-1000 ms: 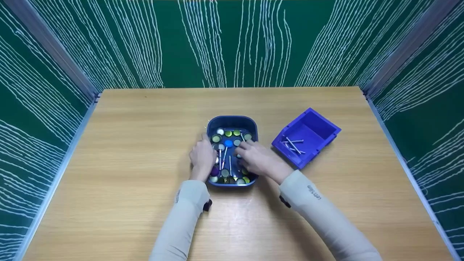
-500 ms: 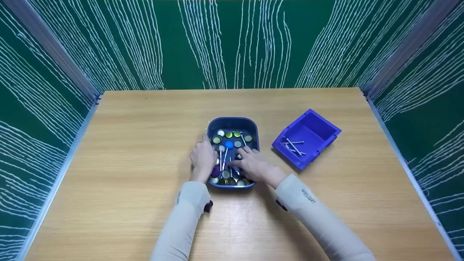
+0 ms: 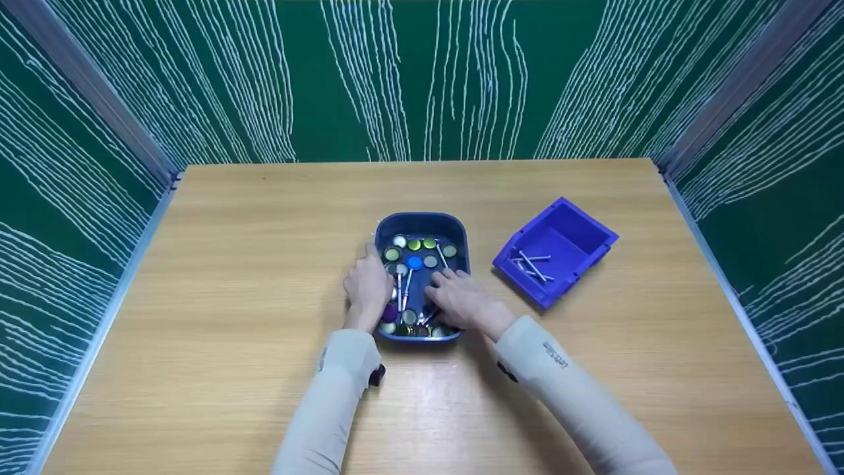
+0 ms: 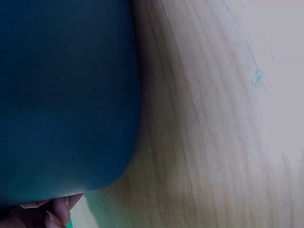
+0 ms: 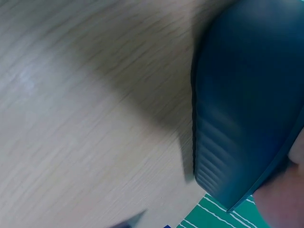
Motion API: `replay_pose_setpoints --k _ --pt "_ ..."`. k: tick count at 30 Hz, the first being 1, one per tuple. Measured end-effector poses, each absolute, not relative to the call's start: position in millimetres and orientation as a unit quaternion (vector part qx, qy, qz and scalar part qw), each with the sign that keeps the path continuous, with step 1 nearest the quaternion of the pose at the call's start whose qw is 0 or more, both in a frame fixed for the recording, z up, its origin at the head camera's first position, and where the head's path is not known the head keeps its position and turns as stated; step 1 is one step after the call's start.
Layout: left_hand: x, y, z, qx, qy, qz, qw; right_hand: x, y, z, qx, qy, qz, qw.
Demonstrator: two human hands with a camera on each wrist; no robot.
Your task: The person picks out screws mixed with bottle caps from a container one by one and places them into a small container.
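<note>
A dark blue container [image 3: 422,220] holds several bottle caps [image 3: 391,253] in green, silver, gold, purple and blue, and several long silver screws [image 3: 399,292]. My left hand [image 3: 367,289] holds its left wall; the left wrist view shows curled fingertips [image 4: 59,209] at the wall's edge. Over the right wall reaches my right hand [image 3: 458,300], fingers down inside near the front. A slanted screw [image 3: 430,318] lies at its thumb side. Whether the fingers pinch it is hidden. The right wrist view shows mostly the container's outer wall [image 5: 242,104].
A purple bin [image 3: 580,231] stands at an angle to the right of the container, with several silver screws [image 3: 535,265] inside. Both rest on a wooden table [image 3: 264,264]. Green walls [image 3: 316,79] with white lines enclose the back and sides.
My right hand has shifted down and slightly left inside the container. A screw that lay lengthwise near its thumb now slants closer to the hand. My left hand has stayed put.
</note>
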State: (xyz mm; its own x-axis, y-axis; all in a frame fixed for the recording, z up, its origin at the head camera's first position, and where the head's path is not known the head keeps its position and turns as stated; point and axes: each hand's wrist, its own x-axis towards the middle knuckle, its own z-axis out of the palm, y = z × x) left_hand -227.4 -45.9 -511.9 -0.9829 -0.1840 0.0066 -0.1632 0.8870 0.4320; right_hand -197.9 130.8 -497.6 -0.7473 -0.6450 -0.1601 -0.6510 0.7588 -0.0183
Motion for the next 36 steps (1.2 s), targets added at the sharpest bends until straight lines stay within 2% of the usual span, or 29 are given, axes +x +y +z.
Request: replay_pose_setpoints --k 5,13,18,26,31,36 --pt "-227.3 -46.0 -511.9 0.089 -0.971 -0.219 0.032 -198.6 126.7 -497.3 -0.332 0.936 0.054 0.107" --pt "-227.5 -46.4 -511.6 0.084 -0.971 -0.219 0.043 -197.4 125.0 -496.9 -0.345 0.931 0.073 0.097" --pt "-228.1 -46.6 -511.1 0.081 -0.973 -0.212 0.043 -197.5 127.7 -497.6 -0.352 0.933 0.032 0.072" --pt "-226.7 -46.2 -511.5 0.084 -0.973 -0.207 0.05 -194.9 135.1 -503.2 -0.365 0.927 -0.09 0.0" --pt "-226.5 -45.3 -512.7 0.087 -0.973 -0.208 0.047 -194.5 133.4 -503.2 -0.349 0.93 -0.113 0.02" --pt "-226.2 -43.9 -512.1 0.088 -0.974 -0.204 0.04 -193.7 131.0 -500.3 -0.334 0.94 -0.065 0.035"
